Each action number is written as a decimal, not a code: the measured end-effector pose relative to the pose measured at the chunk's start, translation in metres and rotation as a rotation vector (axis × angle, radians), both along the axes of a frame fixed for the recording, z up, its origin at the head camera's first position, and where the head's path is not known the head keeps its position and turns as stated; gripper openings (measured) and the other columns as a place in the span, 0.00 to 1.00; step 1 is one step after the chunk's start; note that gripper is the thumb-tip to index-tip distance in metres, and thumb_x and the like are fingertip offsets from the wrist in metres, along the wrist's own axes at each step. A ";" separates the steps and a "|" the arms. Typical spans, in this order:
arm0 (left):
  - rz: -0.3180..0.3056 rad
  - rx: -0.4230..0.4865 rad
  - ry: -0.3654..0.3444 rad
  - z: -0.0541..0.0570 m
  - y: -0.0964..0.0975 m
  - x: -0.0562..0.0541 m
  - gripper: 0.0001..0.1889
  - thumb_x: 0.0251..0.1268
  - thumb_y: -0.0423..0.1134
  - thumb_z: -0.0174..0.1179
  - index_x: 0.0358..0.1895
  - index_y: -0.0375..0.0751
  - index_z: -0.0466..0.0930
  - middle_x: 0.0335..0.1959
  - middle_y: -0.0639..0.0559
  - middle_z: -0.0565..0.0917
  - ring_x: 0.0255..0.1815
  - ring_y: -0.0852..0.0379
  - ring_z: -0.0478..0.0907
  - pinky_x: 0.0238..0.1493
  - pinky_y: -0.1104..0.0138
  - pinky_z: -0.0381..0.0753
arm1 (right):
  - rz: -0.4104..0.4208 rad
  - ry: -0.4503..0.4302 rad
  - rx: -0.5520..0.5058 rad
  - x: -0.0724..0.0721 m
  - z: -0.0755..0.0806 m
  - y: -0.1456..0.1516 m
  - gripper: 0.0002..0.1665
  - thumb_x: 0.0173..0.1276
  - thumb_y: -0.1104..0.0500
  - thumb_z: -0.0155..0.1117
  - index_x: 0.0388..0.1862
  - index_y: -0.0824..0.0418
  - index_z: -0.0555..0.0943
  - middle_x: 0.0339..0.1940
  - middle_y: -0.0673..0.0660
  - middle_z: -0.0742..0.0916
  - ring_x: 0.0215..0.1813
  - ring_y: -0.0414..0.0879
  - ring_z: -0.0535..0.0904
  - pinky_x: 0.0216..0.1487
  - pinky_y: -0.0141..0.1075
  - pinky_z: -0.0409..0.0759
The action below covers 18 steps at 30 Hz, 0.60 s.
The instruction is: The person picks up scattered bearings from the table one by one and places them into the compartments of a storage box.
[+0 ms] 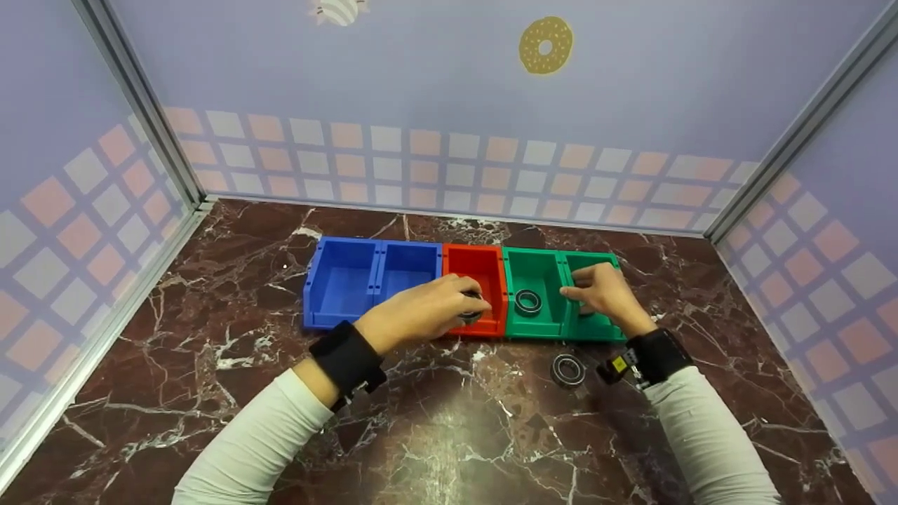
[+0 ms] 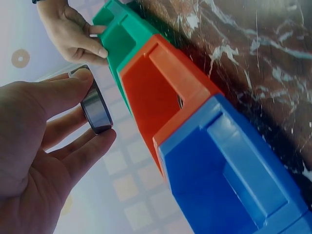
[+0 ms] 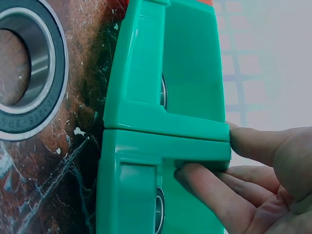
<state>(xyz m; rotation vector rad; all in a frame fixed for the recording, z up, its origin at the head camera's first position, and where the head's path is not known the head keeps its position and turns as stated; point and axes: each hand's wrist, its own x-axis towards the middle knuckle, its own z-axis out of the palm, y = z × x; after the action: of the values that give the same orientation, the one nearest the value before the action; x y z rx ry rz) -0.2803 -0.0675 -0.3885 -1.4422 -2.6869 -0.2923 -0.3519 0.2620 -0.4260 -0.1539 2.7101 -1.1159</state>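
Observation:
In the head view my left hand (image 1: 431, 308) is over the red bin (image 1: 496, 327). In the left wrist view it pinches a ball bearing (image 2: 97, 109) on edge between thumb and fingers. Part of another bearing (image 2: 180, 101) shows inside the red bin. My right hand (image 1: 605, 293) is at the rightmost green bin (image 1: 596, 332), thumb and fingers on either side of the wall between the two green bins. A bearing (image 3: 160, 210) lies in this bin, partly hidden. The neighbouring green bin (image 1: 534, 328) holds a bearing (image 1: 527, 302).
Two blue bins (image 1: 342, 319) continue the joined row on the left. A loose bearing (image 1: 567, 369) lies on the marbled tabletop (image 1: 449, 435), in front of the green bins. Patterned panels (image 1: 435, 84) enclose the back and sides.

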 end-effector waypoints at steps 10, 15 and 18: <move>0.018 0.020 0.038 0.008 -0.009 -0.008 0.17 0.61 0.28 0.64 0.52 0.47 0.84 0.55 0.44 0.81 0.56 0.47 0.78 0.61 0.60 0.79 | 0.001 -0.007 -0.009 0.000 0.000 0.001 0.36 0.70 0.58 0.65 0.71 0.74 0.66 0.66 0.77 0.75 0.59 0.64 0.81 0.48 0.45 0.87; 0.045 0.009 0.038 0.013 -0.014 -0.012 0.22 0.61 0.29 0.65 0.59 0.47 0.82 0.56 0.44 0.81 0.58 0.46 0.78 0.64 0.60 0.78 | 0.007 0.004 -0.009 0.001 0.000 0.002 0.36 0.70 0.58 0.65 0.70 0.75 0.66 0.65 0.77 0.75 0.59 0.65 0.81 0.47 0.44 0.87; 0.068 0.012 0.027 0.014 -0.017 -0.014 0.21 0.61 0.30 0.66 0.59 0.46 0.82 0.56 0.43 0.81 0.58 0.46 0.78 0.64 0.59 0.77 | 0.016 0.011 -0.007 0.001 -0.001 0.002 0.36 0.70 0.58 0.65 0.70 0.75 0.66 0.65 0.77 0.76 0.59 0.65 0.81 0.47 0.43 0.87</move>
<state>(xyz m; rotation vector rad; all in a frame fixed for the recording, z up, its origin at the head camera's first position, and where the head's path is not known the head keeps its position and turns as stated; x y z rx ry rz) -0.2941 -0.0846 -0.3740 -1.3381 -2.7020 -0.2812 -0.3510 0.2638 -0.4267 -0.1826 2.7097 -1.1236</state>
